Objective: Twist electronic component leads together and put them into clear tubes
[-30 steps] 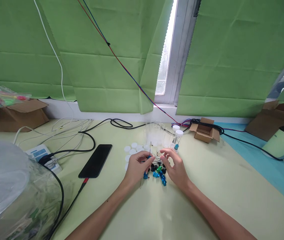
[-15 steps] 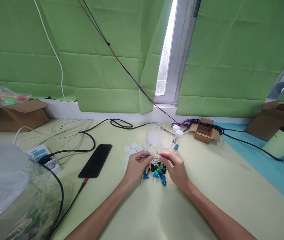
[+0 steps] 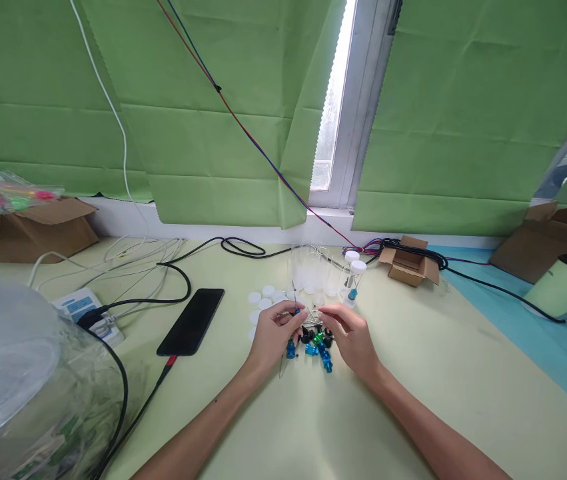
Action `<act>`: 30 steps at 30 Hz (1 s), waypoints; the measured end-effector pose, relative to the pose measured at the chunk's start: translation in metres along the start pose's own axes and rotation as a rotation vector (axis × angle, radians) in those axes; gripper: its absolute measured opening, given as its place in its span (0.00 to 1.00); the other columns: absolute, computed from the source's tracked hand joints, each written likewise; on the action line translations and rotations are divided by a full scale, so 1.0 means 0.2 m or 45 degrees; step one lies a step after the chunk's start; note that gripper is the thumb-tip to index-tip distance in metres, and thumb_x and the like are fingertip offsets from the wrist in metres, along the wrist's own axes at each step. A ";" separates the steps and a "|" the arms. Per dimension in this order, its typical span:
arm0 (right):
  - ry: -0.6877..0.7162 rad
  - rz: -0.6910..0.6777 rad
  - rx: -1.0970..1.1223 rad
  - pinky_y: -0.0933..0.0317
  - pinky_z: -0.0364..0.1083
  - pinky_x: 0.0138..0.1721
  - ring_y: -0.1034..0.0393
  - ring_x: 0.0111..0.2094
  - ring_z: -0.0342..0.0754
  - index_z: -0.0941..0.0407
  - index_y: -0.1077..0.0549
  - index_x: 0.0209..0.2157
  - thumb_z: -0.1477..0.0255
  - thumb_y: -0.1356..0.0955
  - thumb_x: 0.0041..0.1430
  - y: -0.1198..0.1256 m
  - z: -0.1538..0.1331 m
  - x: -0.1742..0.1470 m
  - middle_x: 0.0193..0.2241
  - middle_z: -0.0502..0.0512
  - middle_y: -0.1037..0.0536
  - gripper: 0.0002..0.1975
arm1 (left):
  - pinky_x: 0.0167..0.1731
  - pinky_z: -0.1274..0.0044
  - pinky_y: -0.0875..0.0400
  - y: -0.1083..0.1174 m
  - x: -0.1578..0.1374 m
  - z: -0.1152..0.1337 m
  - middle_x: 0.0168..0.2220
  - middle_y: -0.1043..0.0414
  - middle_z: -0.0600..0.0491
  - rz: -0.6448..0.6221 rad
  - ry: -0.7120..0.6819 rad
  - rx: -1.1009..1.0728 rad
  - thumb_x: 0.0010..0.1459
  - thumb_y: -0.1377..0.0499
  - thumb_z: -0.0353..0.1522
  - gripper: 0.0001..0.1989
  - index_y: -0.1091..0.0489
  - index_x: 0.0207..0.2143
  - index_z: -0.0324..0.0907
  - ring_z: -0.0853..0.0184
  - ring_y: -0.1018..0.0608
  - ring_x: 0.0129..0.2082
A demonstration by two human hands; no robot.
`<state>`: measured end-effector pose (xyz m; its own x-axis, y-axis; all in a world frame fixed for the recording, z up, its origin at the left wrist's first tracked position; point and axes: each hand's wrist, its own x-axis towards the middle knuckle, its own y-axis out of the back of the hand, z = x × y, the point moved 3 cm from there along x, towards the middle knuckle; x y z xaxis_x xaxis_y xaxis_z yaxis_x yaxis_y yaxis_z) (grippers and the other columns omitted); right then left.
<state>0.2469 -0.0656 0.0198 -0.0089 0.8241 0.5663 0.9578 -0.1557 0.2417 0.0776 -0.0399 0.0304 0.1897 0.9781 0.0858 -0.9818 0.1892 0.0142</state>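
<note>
My left hand [image 3: 276, 328] is closed in a pinch on a small blue metal part [image 3: 297, 311] with a thin wire sticking up from it. My right hand [image 3: 352, 335] has its thumb and fingertips together at some thin metal pins [image 3: 312, 316]; what it grips is too small to make out. Between and below the hands lie blue metal parts [image 3: 326, 358], a green part [image 3: 318, 338] and several black pieces [image 3: 306, 335]. White round caps [image 3: 264, 303] lie left of the left hand. Clear tubes [image 3: 308, 273] stand behind the hands, beside two white-capped tubes [image 3: 358, 268].
A black phone [image 3: 190, 323] with a cable lies to the left. A clear plastic tub [image 3: 8, 373] and a power strip [image 3: 80, 310] are further left. Behind on the right stand a small open cardboard box [image 3: 410, 267] and a green cup [image 3: 566, 285]. Black cables [image 3: 243, 248] run along the back.
Both hands keep nearly the same place and pinch. The wire above the left hand tilts slightly differently. Nothing else has visibly moved.
</note>
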 end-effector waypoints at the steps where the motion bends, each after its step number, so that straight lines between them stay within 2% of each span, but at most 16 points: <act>1: 0.002 0.000 -0.002 0.32 0.47 0.35 0.28 0.35 0.49 0.54 0.24 0.41 0.68 0.34 0.65 0.00 0.00 0.00 0.34 0.55 0.23 0.08 | 0.20 0.79 0.38 0.00 0.00 0.00 0.18 0.32 0.58 0.007 0.000 -0.007 0.50 0.34 0.42 0.17 0.26 0.37 0.39 0.72 0.33 0.16; 4: 0.009 -0.002 -0.004 0.32 0.47 0.35 0.28 0.34 0.48 0.54 0.24 0.41 0.68 0.35 0.65 0.00 -0.01 0.00 0.34 0.55 0.23 0.08 | 0.19 0.79 0.38 0.00 0.00 0.00 0.20 0.30 0.57 0.029 0.007 -0.020 0.49 0.33 0.43 0.19 0.25 0.38 0.39 0.73 0.33 0.16; 11: 0.005 -0.009 -0.001 0.32 0.47 0.36 0.29 0.35 0.49 0.55 0.24 0.40 0.68 0.35 0.66 0.00 -0.02 0.00 0.34 0.55 0.23 0.09 | 0.14 0.80 0.39 0.00 -0.01 0.01 0.19 0.30 0.57 0.029 0.040 0.000 0.49 0.33 0.43 0.19 0.26 0.39 0.39 0.74 0.34 0.12; 19: -0.001 -0.004 -0.022 0.32 0.47 0.36 0.29 0.35 0.49 0.54 0.24 0.40 0.67 0.35 0.66 -0.01 -0.01 0.00 0.34 0.55 0.23 0.09 | 0.15 0.79 0.33 0.00 0.01 -0.01 0.32 0.27 0.53 0.018 -0.022 -0.076 0.51 0.34 0.42 0.18 0.26 0.39 0.39 0.71 0.27 0.18; 24: -0.002 -0.005 -0.015 0.32 0.47 0.35 0.29 0.35 0.49 0.55 0.24 0.40 0.68 0.35 0.66 -0.01 0.00 0.00 0.34 0.55 0.23 0.09 | 0.15 0.80 0.33 -0.01 0.01 0.00 0.29 0.30 0.54 0.019 -0.049 -0.070 0.56 0.39 0.45 0.18 0.26 0.36 0.39 0.71 0.27 0.18; 30: -0.001 -0.010 -0.020 0.33 0.47 0.34 0.29 0.34 0.49 0.55 0.23 0.40 0.67 0.35 0.66 -0.01 -0.01 0.00 0.33 0.55 0.23 0.09 | 0.13 0.81 0.35 -0.01 0.01 -0.01 0.22 0.32 0.56 0.039 -0.031 -0.053 0.55 0.39 0.46 0.19 0.26 0.33 0.38 0.72 0.29 0.15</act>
<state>0.2446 -0.0666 0.0195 -0.0159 0.8256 0.5641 0.9531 -0.1579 0.2580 0.0796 -0.0381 0.0293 0.1593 0.9811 0.1095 -0.9861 0.1635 -0.0305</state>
